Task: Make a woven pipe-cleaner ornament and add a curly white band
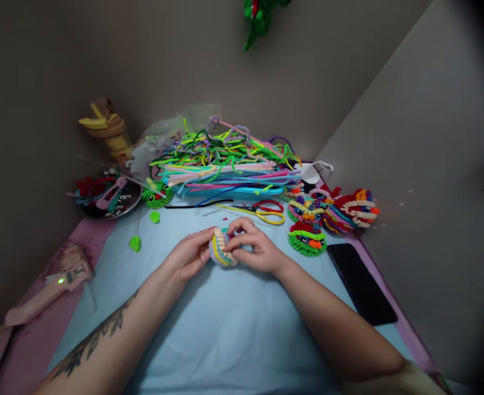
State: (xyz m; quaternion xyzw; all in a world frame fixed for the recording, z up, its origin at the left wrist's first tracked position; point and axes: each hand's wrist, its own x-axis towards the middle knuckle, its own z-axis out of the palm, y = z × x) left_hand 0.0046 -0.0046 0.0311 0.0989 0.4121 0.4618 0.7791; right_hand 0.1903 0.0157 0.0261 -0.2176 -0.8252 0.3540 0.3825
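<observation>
Both my hands meet over the middle of the light blue mat point(225, 329). My left hand point(188, 253) grips the left side of a small round pipe-cleaner craft point(220, 249) with cream, yellow, pink and teal loops. My right hand point(252, 244) pinches the craft's upper right edge with curled fingers. The craft sits just above the mat, between the two hands.
A heap of coloured pipe cleaners point(225, 162) lies at the back, scissors point(264, 211) in front of it. Finished fuzzy crafts point(332, 216) sit at the right, a dark phone point(361, 282) nearer. A metal dish point(110, 197), green bits point(135, 243) and a pink glue gun point(48, 291) lie left.
</observation>
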